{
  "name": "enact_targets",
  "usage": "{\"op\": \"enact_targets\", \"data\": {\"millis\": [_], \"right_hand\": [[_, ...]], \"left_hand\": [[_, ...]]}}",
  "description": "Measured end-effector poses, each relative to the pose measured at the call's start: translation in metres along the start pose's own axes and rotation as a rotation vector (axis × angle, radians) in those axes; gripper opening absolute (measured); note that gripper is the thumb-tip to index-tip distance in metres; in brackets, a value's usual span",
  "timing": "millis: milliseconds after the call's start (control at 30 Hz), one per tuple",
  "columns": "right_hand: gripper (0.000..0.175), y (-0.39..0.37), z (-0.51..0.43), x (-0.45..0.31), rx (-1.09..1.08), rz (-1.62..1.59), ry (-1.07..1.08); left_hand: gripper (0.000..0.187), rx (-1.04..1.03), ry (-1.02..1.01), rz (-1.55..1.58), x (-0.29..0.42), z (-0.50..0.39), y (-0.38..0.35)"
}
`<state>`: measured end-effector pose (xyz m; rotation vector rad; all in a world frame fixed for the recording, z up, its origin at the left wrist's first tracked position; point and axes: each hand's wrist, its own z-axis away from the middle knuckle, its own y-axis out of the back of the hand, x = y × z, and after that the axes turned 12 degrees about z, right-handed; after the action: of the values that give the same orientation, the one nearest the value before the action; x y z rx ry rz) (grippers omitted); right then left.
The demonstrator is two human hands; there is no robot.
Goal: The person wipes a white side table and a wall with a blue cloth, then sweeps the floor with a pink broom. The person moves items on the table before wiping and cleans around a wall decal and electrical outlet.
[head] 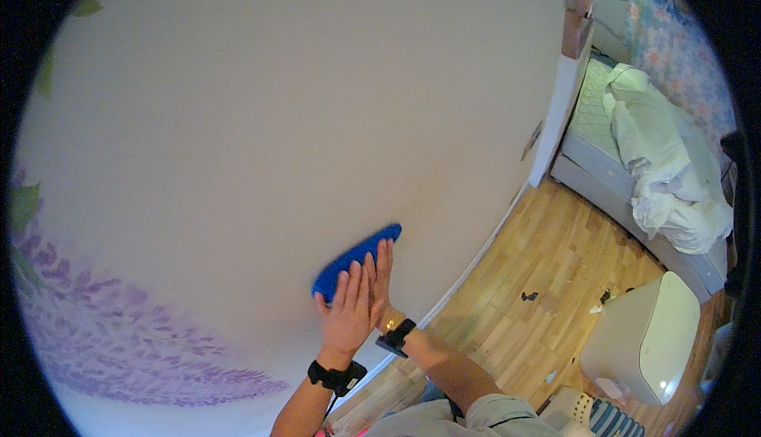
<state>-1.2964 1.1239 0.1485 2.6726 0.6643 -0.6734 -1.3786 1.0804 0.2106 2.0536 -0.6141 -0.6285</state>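
A folded blue cloth (354,263) lies flat against a pale wall (285,139). On its lower left part rests my left hand (349,312), palm down with the fingers stretched out. My right hand (379,285) is beside it, its edge touching the left, fingers extended over the cloth's right part. Both hands press the cloth to the wall rather than grasp it. Black straps with small devices sit on both wrists, and a gold-coloured bracelet is on the right one. Purple painted flowers (137,348) spread across the wall at lower left.
A white baseboard (469,270) edges the wood floor (511,282). At right stand a bed (600,157) with rumpled white bedding (660,151) and a white bin-like container (630,330). Small dark scraps (529,296) lie on the floor. A striped cloth (615,419) is at lower right.
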Motion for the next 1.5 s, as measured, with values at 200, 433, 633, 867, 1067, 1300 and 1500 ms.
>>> {"op": "enact_targets", "data": {"millis": [200,433,633,867,1067,1300,1500], "right_hand": [[0.063,0.012,0.007,0.01,-0.098,0.046,-0.073],[0.061,0.01,-0.077,0.009,0.045,-0.001,0.066],[0.065,0.018,0.003,0.011,-0.111,-0.015,-0.056],[0.059,0.013,-0.041,-0.002,-0.056,0.026,0.055],[0.055,0.005,-0.049,-0.016,-0.01,-0.043,0.134],[0.06,0.009,-0.004,-0.02,-0.089,-0.042,0.128],[0.051,0.005,-0.058,-0.036,-0.046,-0.018,0.182]], "left_hand": [[0.067,-0.095,-0.022,0.084,0.01,-0.008,-0.012],[0.066,0.115,0.056,0.097,0.009,-0.063,0.029],[0.066,-0.082,-0.009,-0.012,0.016,-0.011,-0.007],[0.063,0.09,0.052,0.086,0.002,-0.027,0.018],[0.057,0.202,0.133,0.069,-0.004,-0.021,0.025],[0.062,0.105,0.06,-0.002,-0.005,0.019,0.006],[0.058,0.265,0.172,0.131,-0.016,-0.009,0.04]]}}
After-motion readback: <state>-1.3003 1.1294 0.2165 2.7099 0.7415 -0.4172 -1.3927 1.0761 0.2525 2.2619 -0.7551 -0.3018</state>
